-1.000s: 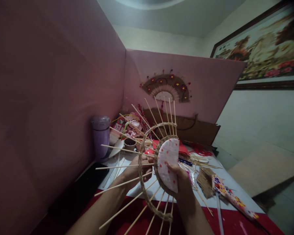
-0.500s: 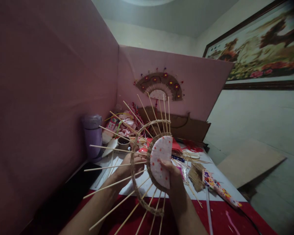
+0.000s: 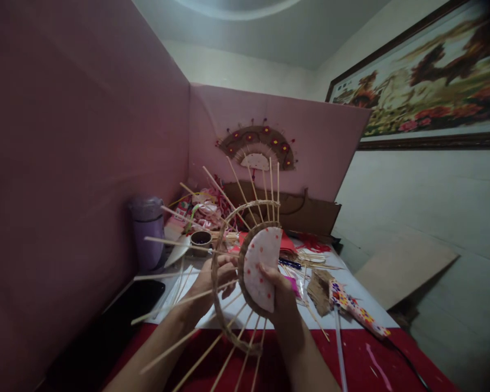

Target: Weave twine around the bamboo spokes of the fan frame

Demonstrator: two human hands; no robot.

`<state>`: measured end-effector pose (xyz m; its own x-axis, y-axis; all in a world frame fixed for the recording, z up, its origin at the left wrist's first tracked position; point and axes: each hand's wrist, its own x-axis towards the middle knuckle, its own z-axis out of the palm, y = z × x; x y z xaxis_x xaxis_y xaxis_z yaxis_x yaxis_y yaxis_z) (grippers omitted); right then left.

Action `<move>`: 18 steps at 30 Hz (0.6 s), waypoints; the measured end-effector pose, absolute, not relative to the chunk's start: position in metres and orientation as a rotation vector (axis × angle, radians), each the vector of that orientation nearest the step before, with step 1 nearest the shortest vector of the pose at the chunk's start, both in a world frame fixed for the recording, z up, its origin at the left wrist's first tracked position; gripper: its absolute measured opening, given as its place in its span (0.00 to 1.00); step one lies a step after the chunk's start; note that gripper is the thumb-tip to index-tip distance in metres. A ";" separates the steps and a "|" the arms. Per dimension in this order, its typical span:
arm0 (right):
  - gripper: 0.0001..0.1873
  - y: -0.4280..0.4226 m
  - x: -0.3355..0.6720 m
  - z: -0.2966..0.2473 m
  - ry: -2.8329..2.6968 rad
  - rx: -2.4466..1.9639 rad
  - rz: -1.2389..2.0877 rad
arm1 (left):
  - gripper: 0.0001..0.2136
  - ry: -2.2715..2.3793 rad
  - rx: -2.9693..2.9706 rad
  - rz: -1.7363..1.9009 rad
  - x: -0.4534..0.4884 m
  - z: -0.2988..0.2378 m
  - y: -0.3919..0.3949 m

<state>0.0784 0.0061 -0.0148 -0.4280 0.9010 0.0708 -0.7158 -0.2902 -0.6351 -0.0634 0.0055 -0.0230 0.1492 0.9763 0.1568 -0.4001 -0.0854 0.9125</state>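
A half-round fan frame stands upright before me, made of thin wooden sticks spreading to the left from a white centre with red dots. Braided cord edges that centre, and a second braided arc crosses the sticks farther out. My right hand grips the straight side of the centre, its thumb across the dotted face. Behind the sticks, my left hand is beside the inner cord, its fingers bent and apart. The sticks partly cover it, and I cannot tell whether its fingertips touch the frame.
A finished fan hangs on the pink panel. A purple cup stands left, near a small bowl and a pile of ribbons. A flower-patterned glue gun lies right. Below left is a black phone-like slab.
My view has turned slightly, so the surroundings appear shifted left. My left hand's fingers have loosened and dropped a little from the stick bases. The right hand keeps its hold.
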 end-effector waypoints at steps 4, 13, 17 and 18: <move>0.14 0.014 0.076 -0.013 -0.541 -0.392 1.764 | 0.14 0.887 1.081 1.290 -0.062 -0.034 0.011; 0.15 0.029 0.073 -0.014 -0.318 -0.391 1.453 | 0.22 0.833 1.199 1.094 -0.042 -0.048 0.010; 0.18 0.026 0.066 -0.017 -0.301 -0.405 1.440 | 0.23 0.711 1.083 1.130 -0.028 -0.051 0.006; 0.18 0.026 0.064 -0.018 -0.287 -0.417 1.405 | 0.22 0.686 1.053 1.138 -0.026 -0.050 0.005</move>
